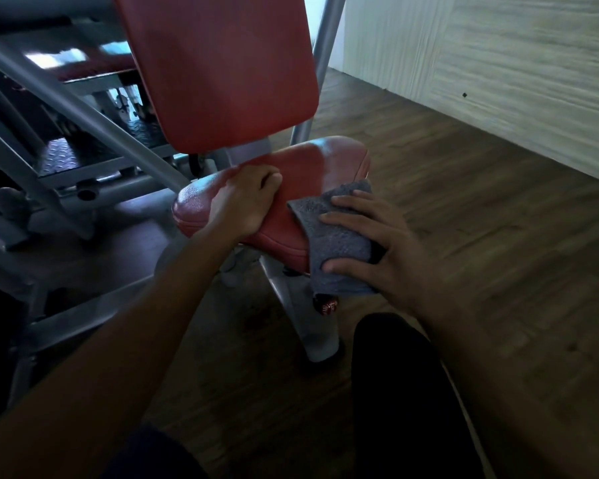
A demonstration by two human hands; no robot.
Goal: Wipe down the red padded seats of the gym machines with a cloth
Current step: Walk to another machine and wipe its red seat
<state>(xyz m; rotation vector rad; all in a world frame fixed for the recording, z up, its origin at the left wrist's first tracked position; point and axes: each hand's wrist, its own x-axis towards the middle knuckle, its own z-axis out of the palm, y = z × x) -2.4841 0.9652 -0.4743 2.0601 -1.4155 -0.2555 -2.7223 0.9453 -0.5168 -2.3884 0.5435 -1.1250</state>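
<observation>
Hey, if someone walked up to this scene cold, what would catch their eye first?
The red padded seat, low in the middle, with its upright red padded backrest above. At the seat's near right corner the right hand presses a grey terry cloth flat with spread fingers, while the left hand rests on the seat's near edge, fingers curled.

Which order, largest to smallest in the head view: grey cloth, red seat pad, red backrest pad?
1. red backrest pad
2. red seat pad
3. grey cloth, nearer the camera, partly under the right hand
</observation>
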